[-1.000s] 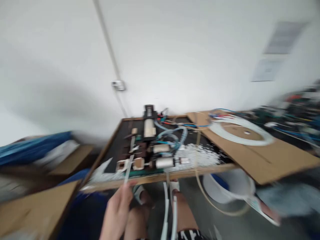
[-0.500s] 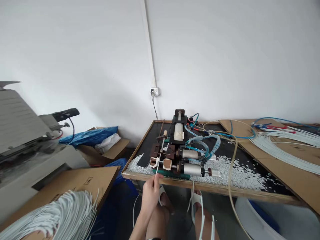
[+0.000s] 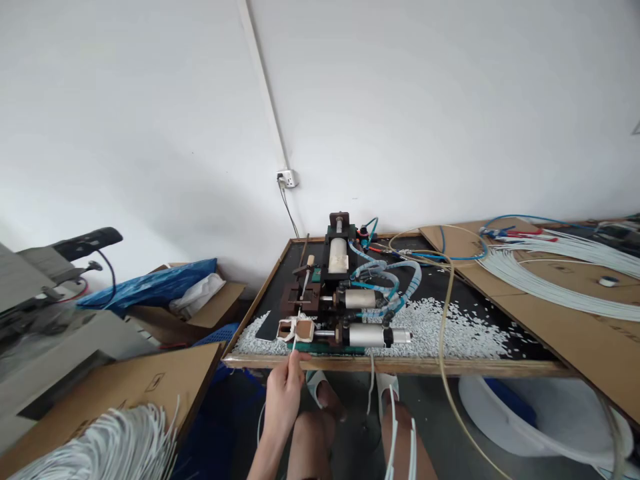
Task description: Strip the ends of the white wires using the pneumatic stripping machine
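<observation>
My left hand [image 3: 283,393] is at the front edge of the black-topped table [image 3: 400,365], pinching a thin white tube [image 3: 300,313]. The tube runs up from my fingers through the brown clamp blocks of a small pneumatic machine [image 3: 340,293] with silver cylinders and blue hoses. Several more white tubes [image 3: 395,427] lie across my knees below the table. My right hand is out of sight.
White cut pellets [image 3: 450,330] litter the tabletop around the machine. A beige hose [image 3: 443,347] hangs over the front edge. Long white tubes [image 3: 540,283] lie on cardboard at right, another bundle [image 3: 115,443] on a cardboard box at lower left. A white bucket [image 3: 525,413] stands under the table.
The view swung from a blurred look to the right back onto the machine and steadied. My left hand has stayed at the table's front edge on the thin tube.
</observation>
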The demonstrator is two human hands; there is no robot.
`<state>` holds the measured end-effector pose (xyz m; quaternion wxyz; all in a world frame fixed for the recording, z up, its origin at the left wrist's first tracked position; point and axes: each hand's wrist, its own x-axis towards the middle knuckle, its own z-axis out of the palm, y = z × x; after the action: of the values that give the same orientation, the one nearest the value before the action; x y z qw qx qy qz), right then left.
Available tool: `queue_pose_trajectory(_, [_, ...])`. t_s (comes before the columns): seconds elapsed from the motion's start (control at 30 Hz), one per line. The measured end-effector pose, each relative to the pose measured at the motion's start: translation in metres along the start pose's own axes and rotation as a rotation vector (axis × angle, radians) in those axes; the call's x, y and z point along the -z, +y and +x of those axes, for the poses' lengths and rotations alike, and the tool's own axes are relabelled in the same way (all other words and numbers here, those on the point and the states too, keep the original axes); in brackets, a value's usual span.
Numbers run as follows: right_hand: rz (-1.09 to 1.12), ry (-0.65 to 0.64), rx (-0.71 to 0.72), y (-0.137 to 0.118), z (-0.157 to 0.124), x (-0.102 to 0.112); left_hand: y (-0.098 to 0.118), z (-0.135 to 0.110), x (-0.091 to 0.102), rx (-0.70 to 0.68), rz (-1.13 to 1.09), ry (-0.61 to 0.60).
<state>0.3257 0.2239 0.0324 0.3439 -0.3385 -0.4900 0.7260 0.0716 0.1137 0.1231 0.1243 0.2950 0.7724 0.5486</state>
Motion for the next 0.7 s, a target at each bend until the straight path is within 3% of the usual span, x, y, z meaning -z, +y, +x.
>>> queue_pose_trajectory(0.13, [-0.026, 0.069, 0.034, -0.005, 0.006, -0.003, -0.007, -0.012, 0.004, 0.028, -0.054, 0.030])
queue_pose_trajectory(0.3, [-0.055, 0.153, 0.071, -0.005, 0.013, -0.013, -0.015, -0.036, 0.023, 0.074, -0.121, 0.029])
queue_pose_trajectory(0.43, [-0.098, 0.139, 0.047, 0.002, 0.018, -0.022, -0.011, -0.063, 0.042, -0.001, -0.076, 0.144])
queue_pose_trajectory(0.53, [-0.129, 0.109, 0.019, 0.007, 0.021, -0.029, -0.016, -0.079, 0.057, -0.084, -0.002, 0.347])
queue_pose_trajectory(0.6, [-0.147, 0.089, -0.011, 0.009, 0.018, -0.031, -0.033, -0.078, 0.068, -0.095, 0.072, 0.545])
queue_pose_trajectory(0.67, [-0.158, 0.080, -0.063, 0.009, 0.010, -0.032, -0.065, -0.070, 0.079, -0.004, 0.189, 0.686])
queue_pose_trajectory(0.7, [-0.158, 0.073, -0.097, 0.008, 0.004, -0.034, -0.085, -0.065, 0.084, 0.105, 0.248, 0.664])
